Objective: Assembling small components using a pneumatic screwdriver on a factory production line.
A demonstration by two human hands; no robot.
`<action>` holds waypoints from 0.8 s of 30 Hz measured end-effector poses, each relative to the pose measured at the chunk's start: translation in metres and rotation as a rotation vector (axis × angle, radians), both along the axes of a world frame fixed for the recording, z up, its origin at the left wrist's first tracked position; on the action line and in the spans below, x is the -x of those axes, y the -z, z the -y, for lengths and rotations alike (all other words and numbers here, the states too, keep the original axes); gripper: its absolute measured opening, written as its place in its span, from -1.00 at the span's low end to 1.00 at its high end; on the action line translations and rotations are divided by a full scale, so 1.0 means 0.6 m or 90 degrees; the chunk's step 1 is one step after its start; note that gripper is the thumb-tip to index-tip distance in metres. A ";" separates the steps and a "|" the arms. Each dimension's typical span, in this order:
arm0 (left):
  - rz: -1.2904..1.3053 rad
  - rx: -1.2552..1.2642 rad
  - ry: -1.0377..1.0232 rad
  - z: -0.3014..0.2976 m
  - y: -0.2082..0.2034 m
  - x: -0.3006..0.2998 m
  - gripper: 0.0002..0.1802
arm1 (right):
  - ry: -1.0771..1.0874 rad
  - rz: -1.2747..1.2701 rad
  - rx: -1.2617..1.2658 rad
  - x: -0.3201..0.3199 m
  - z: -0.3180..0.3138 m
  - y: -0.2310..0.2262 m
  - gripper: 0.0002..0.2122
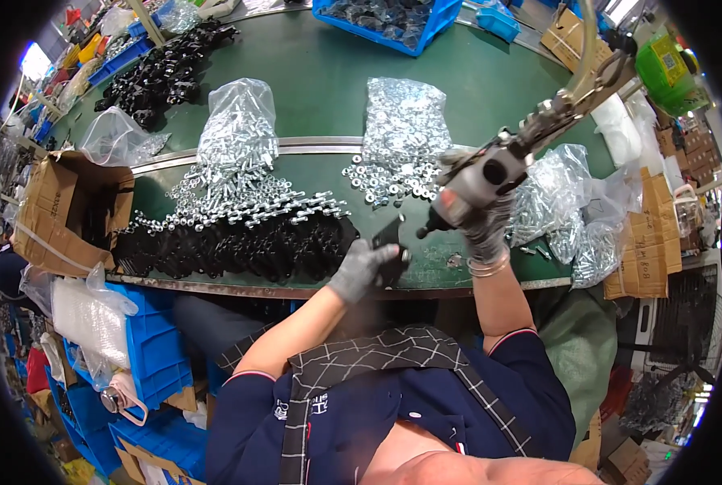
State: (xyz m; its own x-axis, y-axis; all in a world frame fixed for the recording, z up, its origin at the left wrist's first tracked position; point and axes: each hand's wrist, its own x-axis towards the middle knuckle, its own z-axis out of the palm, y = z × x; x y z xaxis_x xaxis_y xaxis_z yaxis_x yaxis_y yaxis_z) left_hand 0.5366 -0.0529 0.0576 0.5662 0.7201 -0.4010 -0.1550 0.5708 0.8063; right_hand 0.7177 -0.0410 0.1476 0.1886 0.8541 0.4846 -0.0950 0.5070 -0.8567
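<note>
The left hand (pixel 361 271) holds a black part (pixel 388 241) above the bench (pixel 312 174), near its front edge; the right hand (pixel 487 230) is wrapped around a power driver (pixel 476 184), whose tip is near the part but apart. I think the part should be kept steady and the driver brought straight, not tilted. One clear bag (pixel 252 93) spills bolts, another bag (pixel 405 90) nuts; the blue bin (pixel 435 29) holds small dark pieces.
</note>
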 end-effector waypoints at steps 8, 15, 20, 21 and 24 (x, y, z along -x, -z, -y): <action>-0.598 -0.368 0.400 0.077 -0.139 0.434 -0.61 | -0.124 -0.299 0.123 -0.080 -0.014 0.029 -0.53; -1.017 0.004 0.421 0.186 -0.036 0.598 -0.58 | 0.105 0.122 0.042 -0.060 -0.040 0.043 -0.51; -0.565 -0.493 0.003 0.082 -0.088 0.272 -0.65 | 0.002 -0.049 0.029 -0.051 -0.071 0.061 -0.50; -0.747 -0.686 0.035 0.065 -0.069 0.208 -0.51 | 0.053 0.052 0.002 -0.059 -0.084 0.067 -0.51; -0.891 -0.832 0.158 0.027 -0.058 0.082 -0.34 | 0.161 0.264 -0.050 -0.087 -0.097 0.068 -0.51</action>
State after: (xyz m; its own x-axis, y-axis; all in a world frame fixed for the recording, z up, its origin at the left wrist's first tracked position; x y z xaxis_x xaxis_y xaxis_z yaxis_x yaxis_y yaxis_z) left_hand 0.4872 -0.0694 0.0927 0.4909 0.8699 0.0475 0.8579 -0.4921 0.1476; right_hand 0.7698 0.0173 0.1066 0.1634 0.7640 0.6241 0.3807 0.5348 -0.7544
